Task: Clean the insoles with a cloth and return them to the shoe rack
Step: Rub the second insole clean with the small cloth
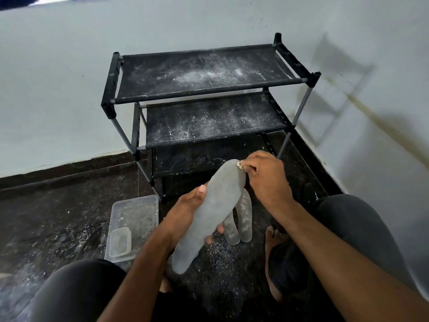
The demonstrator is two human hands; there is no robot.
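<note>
The left hand (188, 212) grips a grey insole (209, 212) at frame centre; a small cloth (240, 165) is pinched against its tip by the right hand (267, 177).

Left hand (185, 212): its fingers lie largely hidden behind the held insole (209, 217); cloth (240, 165) in the right hand (267, 177) mostly concealed, only a pale scrap visible; two floor insoles (239, 219) partly covered; lowest rack (209, 89) shelf obscured; both knees cropped.

The person wears dark grey trousers (362, 219) over both knees; both forearms are bare, and 1 foot (272, 242) is bare.
</note>
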